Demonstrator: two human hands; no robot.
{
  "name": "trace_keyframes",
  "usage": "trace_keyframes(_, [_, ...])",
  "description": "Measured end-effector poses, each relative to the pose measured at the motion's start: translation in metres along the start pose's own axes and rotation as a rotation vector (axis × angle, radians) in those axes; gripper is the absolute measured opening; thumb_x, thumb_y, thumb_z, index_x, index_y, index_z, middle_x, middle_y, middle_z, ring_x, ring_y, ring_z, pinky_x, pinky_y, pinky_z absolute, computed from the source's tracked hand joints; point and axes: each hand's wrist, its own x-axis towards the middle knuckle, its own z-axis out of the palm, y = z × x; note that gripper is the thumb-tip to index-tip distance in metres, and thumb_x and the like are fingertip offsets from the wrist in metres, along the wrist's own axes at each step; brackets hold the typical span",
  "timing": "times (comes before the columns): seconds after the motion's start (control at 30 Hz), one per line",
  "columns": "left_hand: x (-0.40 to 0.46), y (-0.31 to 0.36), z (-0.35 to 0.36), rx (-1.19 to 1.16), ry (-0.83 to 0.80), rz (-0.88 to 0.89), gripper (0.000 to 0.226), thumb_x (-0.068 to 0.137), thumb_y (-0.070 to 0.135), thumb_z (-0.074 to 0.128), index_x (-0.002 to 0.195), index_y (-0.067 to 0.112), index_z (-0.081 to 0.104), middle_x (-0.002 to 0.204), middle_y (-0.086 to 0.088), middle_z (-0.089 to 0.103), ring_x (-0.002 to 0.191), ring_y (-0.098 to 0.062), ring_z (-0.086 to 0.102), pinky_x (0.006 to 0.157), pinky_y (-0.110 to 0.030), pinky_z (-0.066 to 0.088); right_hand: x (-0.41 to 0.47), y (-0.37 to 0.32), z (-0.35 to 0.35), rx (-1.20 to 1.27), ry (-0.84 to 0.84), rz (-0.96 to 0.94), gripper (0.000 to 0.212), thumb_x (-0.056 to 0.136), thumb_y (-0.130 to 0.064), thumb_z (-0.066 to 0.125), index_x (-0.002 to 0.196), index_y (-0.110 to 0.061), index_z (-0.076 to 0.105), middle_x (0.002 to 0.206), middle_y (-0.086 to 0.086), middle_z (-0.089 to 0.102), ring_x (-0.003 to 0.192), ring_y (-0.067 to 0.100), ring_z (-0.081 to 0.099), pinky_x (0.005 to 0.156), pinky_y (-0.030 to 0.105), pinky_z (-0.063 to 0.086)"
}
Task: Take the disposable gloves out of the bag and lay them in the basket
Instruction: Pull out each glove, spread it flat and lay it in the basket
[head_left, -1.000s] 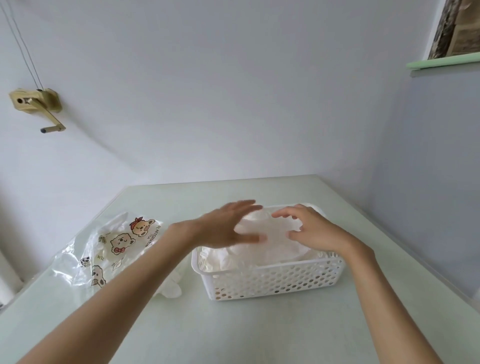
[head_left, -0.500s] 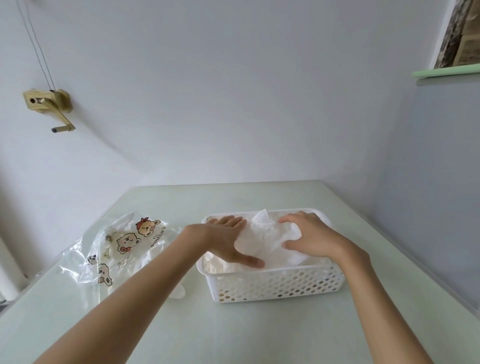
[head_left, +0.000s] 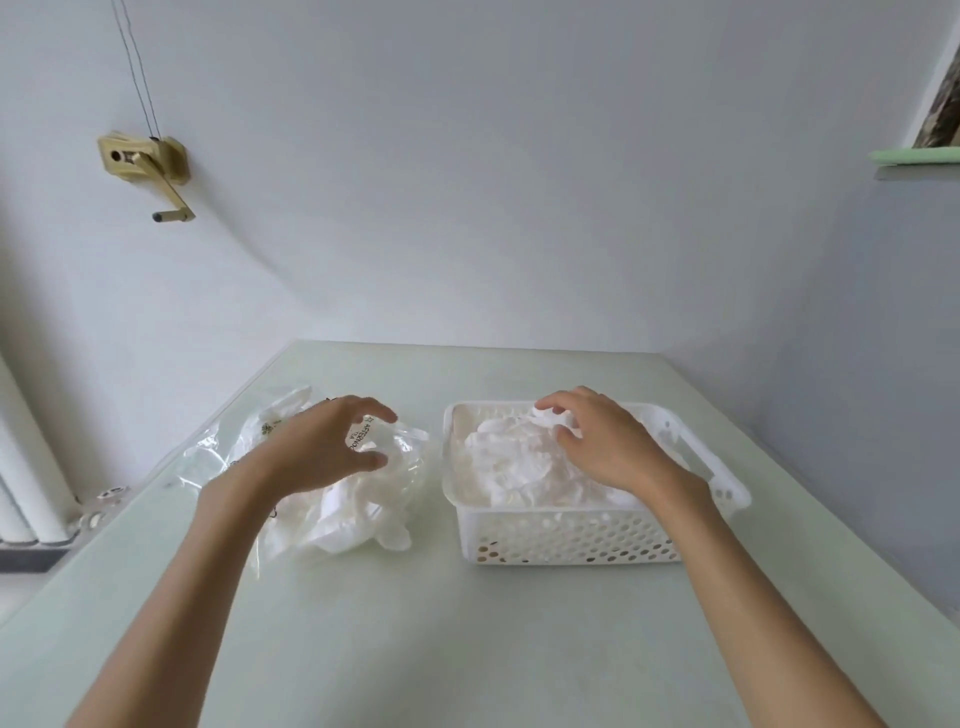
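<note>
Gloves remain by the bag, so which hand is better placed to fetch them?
Probably the left hand: it hovers over the bag, while the right hand rests on the basket's pile.

Just one view here, shot from head height, angled forward and down over the pale green table (head_left: 467, 623). Both forearms are seen reaching in from the near edge. The basket (head_left: 571, 535) is framed close, right of center, with the wall filling the far half.

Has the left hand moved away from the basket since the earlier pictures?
Yes. The left hand has gone left, off the white basket, and is now over the plastic bag beside it.
</note>
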Motion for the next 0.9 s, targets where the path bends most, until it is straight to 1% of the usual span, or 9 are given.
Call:
trace_keyframes(0.13, [-0.009,-0.034,-0.002,-0.083,-0.157,-0.167,0.047,0.077,0.039,0.076,0.114,0.031,0.048,0.114,0.014,0.048,0.114,-0.010,0.051,0.096,-0.028,0.040,-0.013,-0.063,0.016,0.064,0.111,-0.198,0.024,0.096,-0.022,0.051,0.113,-0.031,0.064,0.103,-0.015,0.061,0.098,0.005,0.047,0.082,0.023,0.039])
trace_keyframes(0.27, [-0.005,-0.052,0.003,-0.196,-0.228,-0.256,0.029,0.088,0.028,0.066,0.109,0.015,0.051,0.110,-0.001,0.059,0.092,-0.016,0.062,0.071,-0.026,0.051,-0.002,-0.113,0.049,-0.072,-0.012,-0.290,0.023,0.093,-0.029,0.055,0.114,-0.027,0.066,0.105,-0.006,0.063,0.105,0.015,0.049,0.092,0.028,0.034])
trace_keyframes(0.37, [-0.004,-0.056,0.005,-0.337,-0.202,-0.280,0.012,0.091,0.015,0.062,0.096,0.012,0.051,0.103,-0.006,0.060,0.083,-0.017,0.065,0.060,-0.026,0.053,0.013,-0.129,0.072,-0.165,-0.084,-0.209,0.039,0.087,-0.039,0.064,0.122,-0.021,0.061,0.118,0.001,0.060,0.113,0.021,0.052,0.093,0.031,0.034])
trace_keyframes(0.5, [-0.006,-0.070,-0.002,-0.469,-0.130,-0.284,0.015,0.090,0.012,0.062,0.086,0.014,0.048,0.102,-0.010,0.065,0.087,-0.019,0.066,0.056,-0.022,0.051,0.029,-0.139,0.086,-0.144,-0.165,-0.206,0.067,0.080,-0.036,0.072,0.139,-0.031,0.041,0.126,0.000,0.046,0.114,0.020,0.051,0.085,0.031,0.038])
trace_keyframes(0.57, [-0.006,-0.073,-0.005,-0.523,-0.109,-0.273,0.016,0.091,0.010,0.062,0.084,0.011,0.047,0.106,-0.017,0.069,0.089,-0.022,0.067,0.052,-0.021,0.050,0.033,-0.137,0.088,-0.132,-0.209,-0.232,0.057,0.083,-0.035,0.070,0.136,-0.036,0.048,0.121,-0.002,0.048,0.112,0.017,0.051,0.082,0.029,0.038])
trace_keyframes(0.63, [-0.007,-0.074,-0.006,-0.550,-0.119,-0.249,0.018,0.091,0.007,0.061,0.079,0.010,0.047,0.105,-0.017,0.070,0.083,-0.019,0.069,0.052,-0.021,0.052,0.035,-0.137,0.087,-0.084,-0.117,-0.240,0.033,0.084,-0.039,0.068,0.117,-0.036,0.065,0.108,-0.005,0.059,0.097,0.014,0.055,0.075,0.026,0.037])
trace_keyframes(0.77, [-0.006,-0.064,-0.008,-0.502,-0.067,-0.188,0.026,0.090,-0.004,0.047,0.073,0.014,0.057,0.095,-0.001,0.070,0.081,-0.019,0.070,0.076,-0.037,0.057,0.039,-0.136,0.078,0.125,0.111,-0.186,0.012,0.084,-0.040,0.069,0.086,-0.032,0.077,0.084,-0.014,0.072,0.069,0.006,0.057,0.066,0.025,0.043])
trace_keyframes(0.87, [-0.007,-0.057,-0.012,-0.345,0.066,-0.129,0.036,0.088,0.003,0.049,0.076,0.030,0.070,0.077,0.015,0.063,0.074,-0.018,0.061,0.064,-0.026,0.050,0.044,-0.132,0.070,0.257,0.113,-0.122,0.007,0.081,-0.035,0.073,0.076,-0.030,0.076,0.072,-0.020,0.070,0.063,0.005,0.058,0.067,0.026,0.049])
trace_keyframes(0.9, [-0.007,-0.056,-0.013,-0.328,0.080,-0.114,0.031,0.089,0.007,0.053,0.084,0.032,0.071,0.081,0.016,0.063,0.076,-0.013,0.058,0.066,-0.024,0.046,0.045,-0.132,0.066,0.310,0.076,-0.104,0.006,0.079,-0.033,0.075,0.074,-0.030,0.075,0.068,-0.020,0.068,0.063,0.006,0.059,0.067,0.025,0.048])
